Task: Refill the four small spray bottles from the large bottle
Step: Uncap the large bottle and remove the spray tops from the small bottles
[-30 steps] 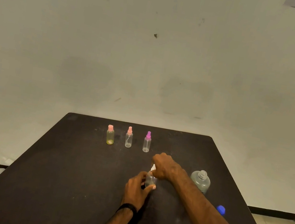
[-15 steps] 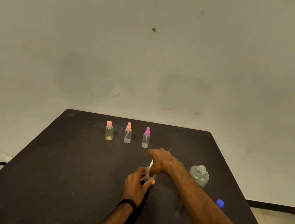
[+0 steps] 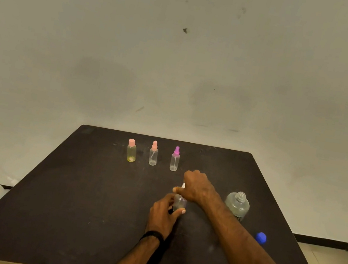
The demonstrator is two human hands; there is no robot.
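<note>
A matte black tabletop (image 3: 62,217) with rounded corners fills the lower half of the frame, under a plain pale wall. Three small clear plastic spray bottles stand in a row at upper centre: a yellow-tinted bottle (image 3: 131,150) with a pink cap, a clear pink-topped bottle (image 3: 153,153), and a clear purple-topped bottle (image 3: 175,159). A fourth small clear bottle (image 3: 179,202) stands at centre. The left hand (image 3: 162,216), wearing a black wristband (image 3: 152,235), has its fingers curled round that bottle's body. The right hand (image 3: 197,188) pinches its whitish top from above, fingers closed together. Right of centre stands one large, rounded clear bottle (image 3: 237,206), uncapped, with a threaded neck. One blue cap (image 3: 261,237) lies at lower right.
</note>
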